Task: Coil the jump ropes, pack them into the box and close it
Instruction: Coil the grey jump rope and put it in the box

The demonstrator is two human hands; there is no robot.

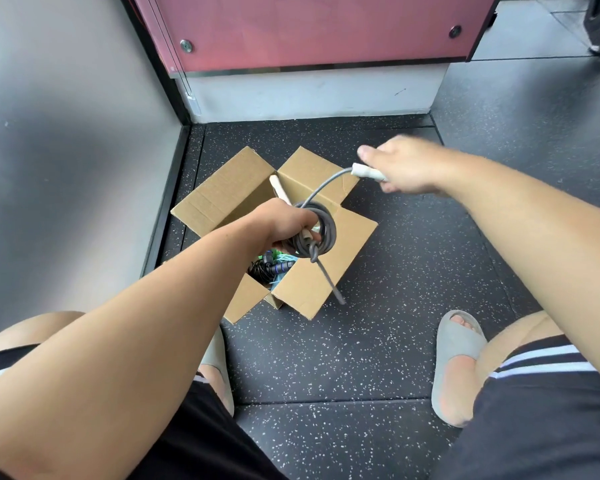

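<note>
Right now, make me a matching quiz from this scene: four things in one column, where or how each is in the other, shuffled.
1 grey rope coil
2 white handle apart from the coil
3 cardboard box
4 blue-handled rope

A inside the box
B gripped by the right hand
C flaps open
D held in the left hand

Pairs: 1-D, 2-B, 3-C, 4-A

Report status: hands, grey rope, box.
Left hand grips grey rope coil over box. Right hand holds its white handle, last stretch uncoiled. Flaps open, other ropes inside. Nothing blocking the opening.
</note>
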